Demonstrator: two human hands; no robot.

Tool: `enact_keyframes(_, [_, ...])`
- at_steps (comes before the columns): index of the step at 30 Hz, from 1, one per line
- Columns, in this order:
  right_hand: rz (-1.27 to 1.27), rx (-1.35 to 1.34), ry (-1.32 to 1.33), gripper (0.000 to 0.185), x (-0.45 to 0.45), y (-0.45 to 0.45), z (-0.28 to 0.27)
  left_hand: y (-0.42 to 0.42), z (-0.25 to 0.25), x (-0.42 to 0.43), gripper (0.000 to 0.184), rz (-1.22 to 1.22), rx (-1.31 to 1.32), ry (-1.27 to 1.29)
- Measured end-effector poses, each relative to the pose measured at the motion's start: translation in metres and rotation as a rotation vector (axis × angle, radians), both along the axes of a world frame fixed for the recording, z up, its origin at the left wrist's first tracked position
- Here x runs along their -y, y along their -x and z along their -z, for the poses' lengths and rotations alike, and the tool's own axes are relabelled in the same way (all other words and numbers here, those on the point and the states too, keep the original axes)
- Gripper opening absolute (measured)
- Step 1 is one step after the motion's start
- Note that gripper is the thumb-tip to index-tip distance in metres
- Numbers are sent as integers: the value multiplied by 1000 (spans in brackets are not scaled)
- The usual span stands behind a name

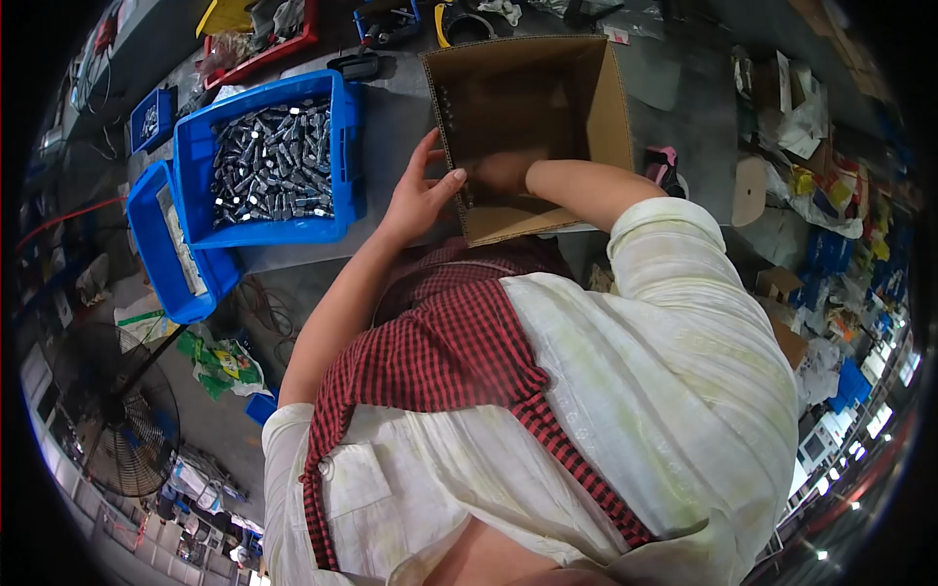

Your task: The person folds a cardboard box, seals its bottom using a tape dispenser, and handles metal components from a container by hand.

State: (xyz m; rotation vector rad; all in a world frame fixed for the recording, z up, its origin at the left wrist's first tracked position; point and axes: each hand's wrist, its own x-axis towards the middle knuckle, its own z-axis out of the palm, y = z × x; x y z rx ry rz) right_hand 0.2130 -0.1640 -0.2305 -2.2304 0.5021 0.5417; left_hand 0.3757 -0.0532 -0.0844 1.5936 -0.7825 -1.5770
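Note:
An open cardboard box [610,117] stands on the grey table in front of me. My left hand [423,195] is at the box's left wall, fingers behind its outer side and thumb at the edge; the fingers are apart. Inside the box, near its left wall, is my right hand [503,173], dim and blurred, so its fingers and anything in them cannot be made out. Small dark metal parts [274,161] with light tips fill a blue bin [342,156] left of the box.
A second blue bin [156,249] leans at the table's left edge. Behind are a red tray [264,63] and a small blue tray [391,37]. A pink and black object [664,168] lies right of the box. A fan [115,410] stands at lower left.

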Motion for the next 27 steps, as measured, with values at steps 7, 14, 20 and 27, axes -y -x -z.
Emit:
enact_keyframes(7, [-298,69,124,27,-17,-9,-2,1,-1,1,76,22,28,-4])
enact_keyframes(14, [-317,46,163,24,-25,-11,37,2,3,0,77,3,24,-16])
enact_keyframes(20, [-124,182,29,28,-1,0,-13,2,2,1,76,-13,36,-25])
enact_keyframes(27, [190,241,92,23,25,-20,18,1,0,4,76,-2,22,-36])
